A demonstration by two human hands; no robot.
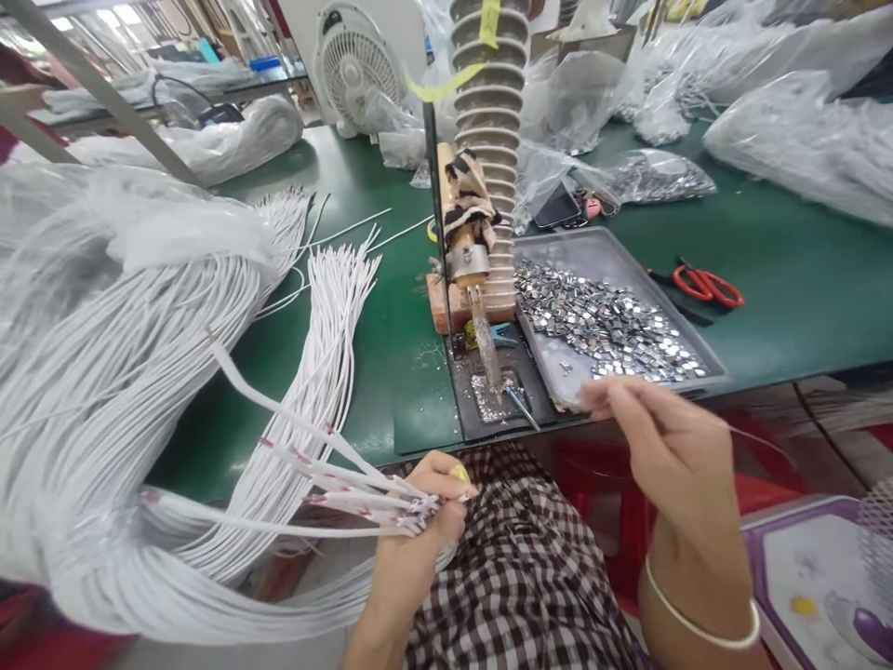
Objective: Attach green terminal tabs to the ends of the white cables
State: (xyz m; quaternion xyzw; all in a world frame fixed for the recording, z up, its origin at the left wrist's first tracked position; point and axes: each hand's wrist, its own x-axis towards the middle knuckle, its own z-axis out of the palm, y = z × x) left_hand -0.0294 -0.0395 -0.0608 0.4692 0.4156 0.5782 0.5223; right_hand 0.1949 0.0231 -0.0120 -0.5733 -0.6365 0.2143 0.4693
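Observation:
My left hand (429, 512) is closed around several white cables (335, 479), whose ends with reddish marks fan out to the left. A bit of yellow shows at a fingertip. My right hand (662, 437) is raised at the front corner of the parts tray, its thumb and fingers pinched together. A thin wire (760, 439) trails from behind this hand to the right; what lies between the fingertips is too blurred to make out. Between the hands, at the table edge, stands a clamped soldering iron (481, 326), its tip pointing down to a small dish (488, 408) with silvery bits.
A grey tray (620, 247) holds many small metal pieces (600, 316). Red-handled scissors (704, 284) lie to its right. White cable bundles (139, 409) fill the left side. A ribbed hose (488, 112) rises behind the iron; a fan (355, 70) stands at the back.

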